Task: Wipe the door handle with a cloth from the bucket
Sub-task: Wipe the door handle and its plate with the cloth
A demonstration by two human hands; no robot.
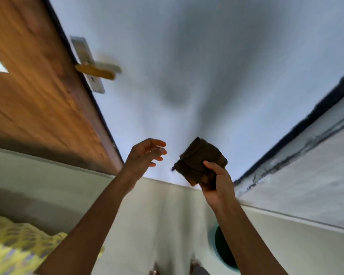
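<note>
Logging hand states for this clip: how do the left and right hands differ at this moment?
The right hand grips a folded dark brown cloth; the left hand holds nothing. The left hand's fingers are loosely spread and curled; the right hand's are closed around the cloth. The left hand sits nearer the door handle. Both are raised, touching neither handle nor door.

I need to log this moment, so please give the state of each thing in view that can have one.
right hand: closed on the cloth
cloth: folded, dark, held up, not touching the handle
left hand: open, empty, raised
door handle: roughly level, untouched
door: standing open
bucket: on the floor, mostly hidden behind the right arm
</note>
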